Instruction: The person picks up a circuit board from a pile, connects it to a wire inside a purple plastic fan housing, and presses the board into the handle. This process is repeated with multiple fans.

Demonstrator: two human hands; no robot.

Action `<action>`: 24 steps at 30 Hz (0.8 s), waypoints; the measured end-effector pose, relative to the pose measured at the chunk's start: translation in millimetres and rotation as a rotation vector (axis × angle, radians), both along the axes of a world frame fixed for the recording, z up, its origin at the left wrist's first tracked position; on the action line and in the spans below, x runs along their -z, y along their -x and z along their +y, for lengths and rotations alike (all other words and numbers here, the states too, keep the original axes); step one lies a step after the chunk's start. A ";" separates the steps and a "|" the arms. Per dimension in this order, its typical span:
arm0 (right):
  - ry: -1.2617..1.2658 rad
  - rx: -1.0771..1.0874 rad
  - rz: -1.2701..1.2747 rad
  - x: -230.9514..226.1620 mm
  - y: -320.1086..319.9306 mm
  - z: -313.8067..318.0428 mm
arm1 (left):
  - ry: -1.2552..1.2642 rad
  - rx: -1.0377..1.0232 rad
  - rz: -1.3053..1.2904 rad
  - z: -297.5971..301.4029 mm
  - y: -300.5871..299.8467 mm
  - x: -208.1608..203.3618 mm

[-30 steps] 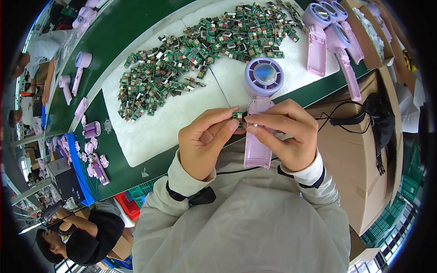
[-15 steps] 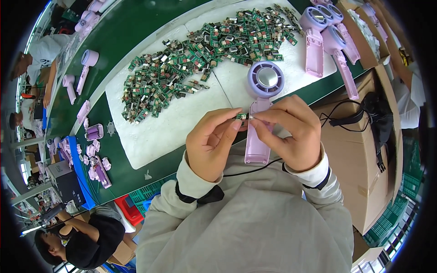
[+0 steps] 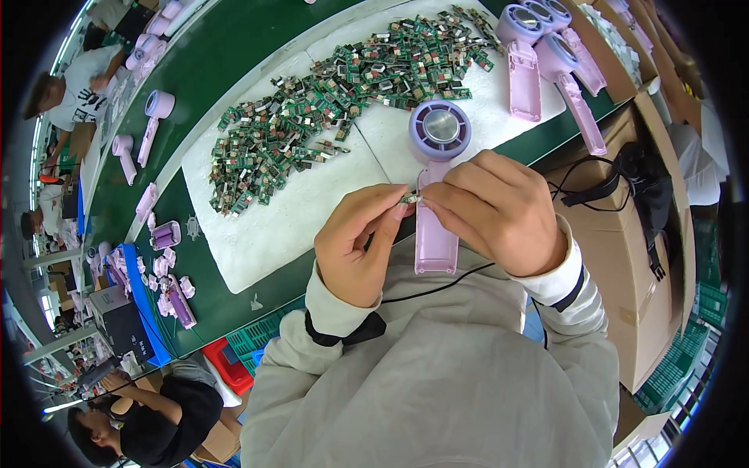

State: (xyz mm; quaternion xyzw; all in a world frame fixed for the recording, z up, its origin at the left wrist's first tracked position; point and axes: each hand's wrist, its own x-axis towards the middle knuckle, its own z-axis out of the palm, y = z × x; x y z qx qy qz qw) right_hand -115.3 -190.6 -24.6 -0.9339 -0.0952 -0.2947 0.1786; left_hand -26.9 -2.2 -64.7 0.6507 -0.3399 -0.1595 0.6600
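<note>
My left hand pinches a small green circuit board between thumb and fingertips. Close against the board's right end, my right hand is closed in a pinch; what its fingertips grip is too small to make out. Under and beside the right fingers lies a handheld fan, its round purple head pointing away from me. The fan's open pink handle shell runs toward my body, its upper part partly covered by my fingers.
Many loose circuit boards are heaped on a white foam sheet. More pink fans lie at the far right, near a cardboard box. Pink parts and a blue strip are at left. Co-workers sit along the left side.
My right hand has turned so more of its back shows, and its fingertips have come closer to the board. The board is now tilted more edge-on. The whole view has shifted slightly.
</note>
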 end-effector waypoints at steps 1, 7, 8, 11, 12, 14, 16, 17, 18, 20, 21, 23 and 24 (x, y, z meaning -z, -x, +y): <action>-0.001 0.002 -0.006 0.4 -1.1 0.2 | -0.006 -0.007 -0.017 -0.7 0.0 -0.6; 0.012 -0.046 -0.073 -2.1 -1.2 -2.9 | -0.159 -0.062 -0.261 8.9 6.4 -2.0; -0.082 -0.013 -0.054 2.0 -0.5 0.9 | -0.249 -0.102 -0.384 8.6 5.9 -0.6; -0.334 0.091 0.004 8.2 9.6 25.4 | -0.226 -0.189 -0.530 3.6 15.1 -0.9; -0.510 0.170 0.079 11.1 12.9 32.2 | -0.212 -0.196 -0.553 2.9 18.7 0.6; -0.582 0.184 0.055 13.5 15.2 42.2 | -0.202 -0.253 -0.590 0.6 25.3 3.7; -0.755 0.224 0.060 15.6 15.6 49.4 | -0.194 -0.280 -0.614 -0.8 28.4 8.1; -0.752 0.221 0.049 17.3 14.5 50.4 | -0.189 -0.297 -0.662 -1.7 28.2 12.4; -0.765 0.223 0.038 18.8 14.5 51.4 | -0.188 -0.311 -0.704 -2.9 28.7 13.8; -0.794 0.226 0.018 22.1 14.5 51.8 | -0.191 -0.323 -0.750 -2.5 29.0 13.8; -0.799 0.226 0.015 23.7 14.7 51.3 | -0.212 -0.290 -0.770 0.7 27.7 12.9; -0.780 0.187 -0.024 26.3 13.9 48.4 | -0.255 -0.225 -0.814 4.7 22.3 6.3; -0.769 0.166 -0.047 26.1 12.5 46.0 | -0.257 -0.224 -0.823 4.1 20.4 -0.1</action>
